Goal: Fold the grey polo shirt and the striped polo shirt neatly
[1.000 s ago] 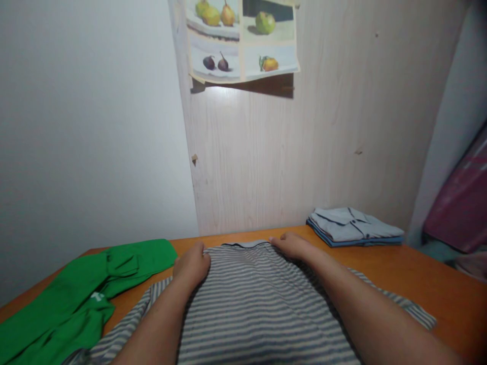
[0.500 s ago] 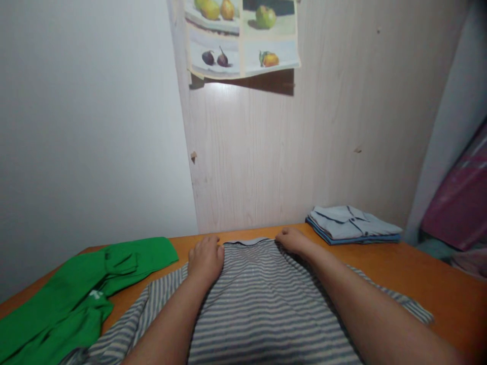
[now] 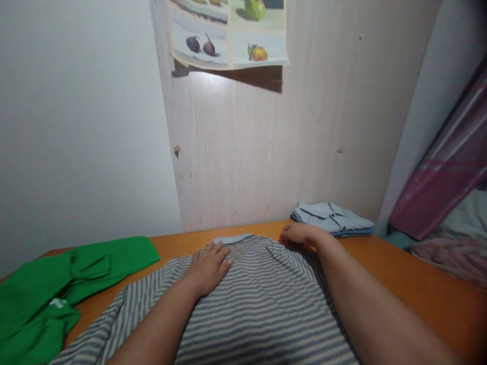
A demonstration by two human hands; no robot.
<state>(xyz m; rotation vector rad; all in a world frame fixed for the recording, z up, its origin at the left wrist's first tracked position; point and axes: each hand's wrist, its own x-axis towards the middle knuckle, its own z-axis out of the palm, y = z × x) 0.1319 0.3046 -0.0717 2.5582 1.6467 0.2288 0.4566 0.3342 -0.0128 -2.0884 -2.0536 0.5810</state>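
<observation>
A grey-and-white striped shirt lies spread over the table, its light collar at the far end. My left hand rests flat on the cloth just below the collar, fingers stretched out and apart. At the shirt's far right shoulder, my right hand has its fingers curled down on the fabric edge; the fingertips are partly hidden. The right sleeve is mostly hidden behind my right forearm.
Green clothing lies on the left of the orange table. A stack of folded shirts sits at the back right against the wall. Pink plastic and rumpled cloth are at the far right. A fruit poster hangs above.
My left hand has moved from the left shoulder edge onto the cloth below the collar and flattened. My right hand stays at the right shoulder. The view has turned slightly right.
</observation>
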